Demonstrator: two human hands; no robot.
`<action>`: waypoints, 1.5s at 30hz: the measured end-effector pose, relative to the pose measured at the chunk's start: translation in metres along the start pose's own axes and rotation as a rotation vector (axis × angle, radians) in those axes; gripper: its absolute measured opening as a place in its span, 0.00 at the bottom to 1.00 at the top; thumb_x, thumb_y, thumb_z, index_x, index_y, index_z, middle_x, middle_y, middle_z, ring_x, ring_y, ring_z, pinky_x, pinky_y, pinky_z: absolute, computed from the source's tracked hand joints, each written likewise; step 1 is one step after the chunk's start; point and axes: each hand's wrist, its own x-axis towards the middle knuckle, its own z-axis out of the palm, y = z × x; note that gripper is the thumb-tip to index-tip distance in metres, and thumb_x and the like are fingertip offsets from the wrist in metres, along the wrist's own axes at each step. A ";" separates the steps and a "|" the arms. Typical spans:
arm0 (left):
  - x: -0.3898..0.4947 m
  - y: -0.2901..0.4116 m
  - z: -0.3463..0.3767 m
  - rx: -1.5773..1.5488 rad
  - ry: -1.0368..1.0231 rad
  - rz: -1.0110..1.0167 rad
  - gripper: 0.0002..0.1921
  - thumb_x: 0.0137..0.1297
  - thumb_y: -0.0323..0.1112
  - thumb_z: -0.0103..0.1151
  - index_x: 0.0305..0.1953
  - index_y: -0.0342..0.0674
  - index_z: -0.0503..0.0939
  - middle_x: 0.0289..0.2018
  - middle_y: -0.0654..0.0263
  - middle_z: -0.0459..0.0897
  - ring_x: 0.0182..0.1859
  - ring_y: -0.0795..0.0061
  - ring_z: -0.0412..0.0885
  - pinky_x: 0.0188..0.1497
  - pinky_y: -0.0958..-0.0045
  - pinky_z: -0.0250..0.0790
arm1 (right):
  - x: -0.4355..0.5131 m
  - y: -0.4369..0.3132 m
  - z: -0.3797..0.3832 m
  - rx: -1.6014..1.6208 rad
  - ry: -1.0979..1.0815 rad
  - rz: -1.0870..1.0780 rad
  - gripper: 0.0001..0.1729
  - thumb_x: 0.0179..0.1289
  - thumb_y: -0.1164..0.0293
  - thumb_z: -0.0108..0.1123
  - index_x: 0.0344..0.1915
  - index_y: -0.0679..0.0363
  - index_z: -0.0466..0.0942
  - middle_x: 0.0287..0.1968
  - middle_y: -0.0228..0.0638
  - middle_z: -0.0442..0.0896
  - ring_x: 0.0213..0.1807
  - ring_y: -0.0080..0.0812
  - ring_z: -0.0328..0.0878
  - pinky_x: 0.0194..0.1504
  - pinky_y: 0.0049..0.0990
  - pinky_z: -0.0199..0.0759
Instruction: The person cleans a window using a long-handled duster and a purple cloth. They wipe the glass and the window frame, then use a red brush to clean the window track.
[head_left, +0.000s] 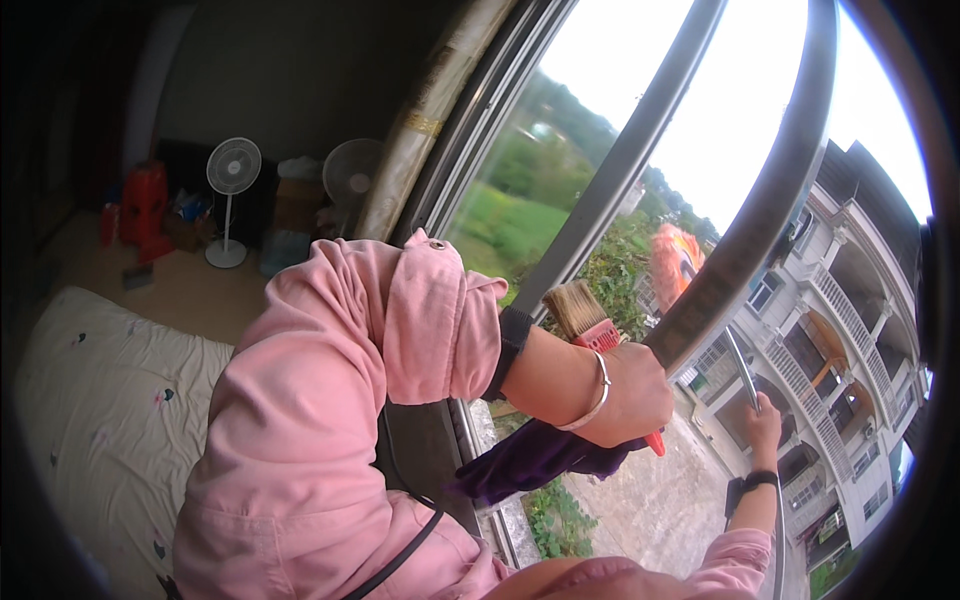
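My left hand (626, 397) is closed around the red handle of a paintbrush (581, 315), whose tan bristles point up beside my wrist. A dark purple cloth (551, 457) hangs under the same hand, apparently held in it too. The knuckles are against or close to the grey metal window frame (739, 225); contact is unclear. Outside the window, my right hand (761, 420) grips a thin metal pole (741, 367). Beyond the frame, a fluffy pink and orange duster head (673, 262) lies in line with this pole; the frame hides the join.
Sliding window rails (484, 112) and a gathered curtain (409, 142) stand at the opening's left. A bed with a patterned sheet (112, 420) lies inside, with a standing fan (234, 166) farther back. Below outside are concrete ground (637, 510) and a balconied building (832, 322).
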 end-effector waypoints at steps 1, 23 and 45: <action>-0.002 -0.003 0.001 0.010 -0.011 -0.012 0.11 0.53 0.34 0.60 0.30 0.32 0.74 0.19 0.55 0.80 0.26 0.58 0.83 0.27 0.64 0.74 | -0.004 0.003 0.002 -0.075 0.038 0.000 0.19 0.58 0.67 0.59 0.50 0.55 0.74 0.35 0.49 0.81 0.40 0.53 0.79 0.41 0.45 0.72; -0.049 -0.099 0.031 0.004 -0.087 -0.271 0.26 0.49 0.32 0.59 0.53 0.32 0.72 0.22 0.54 0.81 0.28 0.57 0.83 0.29 0.59 0.73 | 0.151 -0.097 0.008 -0.326 0.351 -0.063 0.18 0.65 0.62 0.55 0.51 0.59 0.75 0.41 0.44 0.78 0.44 0.46 0.78 0.42 0.41 0.73; -0.062 -0.168 0.075 0.038 -0.006 -0.387 0.42 0.49 0.34 0.58 0.70 0.46 0.56 0.23 0.55 0.80 0.28 0.53 0.81 0.30 0.56 0.72 | 0.141 -0.057 0.066 -0.397 0.253 -0.004 0.12 0.64 0.64 0.53 0.43 0.59 0.73 0.40 0.46 0.76 0.43 0.51 0.77 0.42 0.45 0.73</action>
